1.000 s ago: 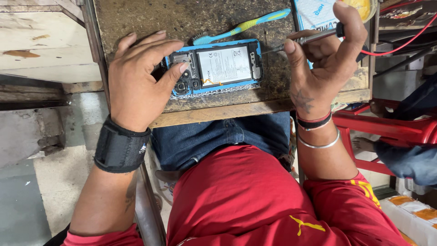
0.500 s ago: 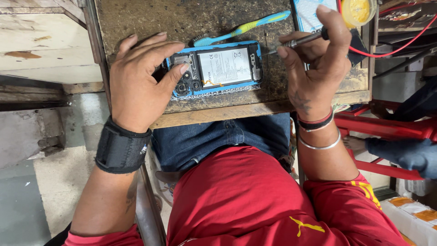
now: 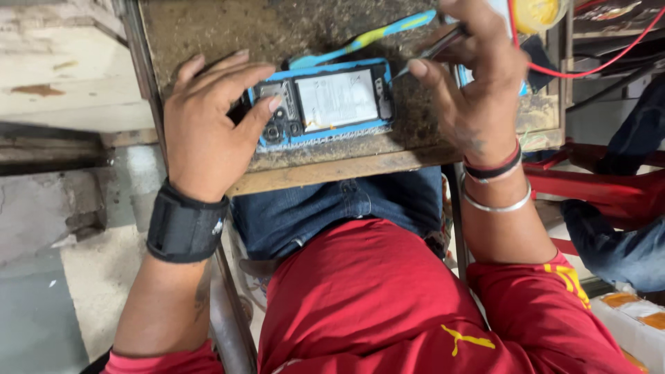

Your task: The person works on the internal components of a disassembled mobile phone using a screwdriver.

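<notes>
An opened phone (image 3: 325, 104) with a blue frame and a white battery lies back-up on a worn workbench (image 3: 332, 170). My left hand (image 3: 208, 128) rests on the phone's left end, thumb pressing near the camera modules. My right hand (image 3: 474, 90) grips a thin metal tool (image 3: 428, 52), whose tip reaches the phone's right end. A blue and yellow toothbrush (image 3: 367, 41) lies just behind the phone.
A red wire (image 3: 596, 66) runs across the bench's right side near a yellow round object (image 3: 537, 10). Another person's leg in jeans (image 3: 616, 242) and a red stool frame (image 3: 589, 183) are at the right. A pale wooden shelf (image 3: 62, 83) stands left.
My right hand has moved left and closer to the phone, bringing the tool's tip to its right end. My left hand stays on the phone.
</notes>
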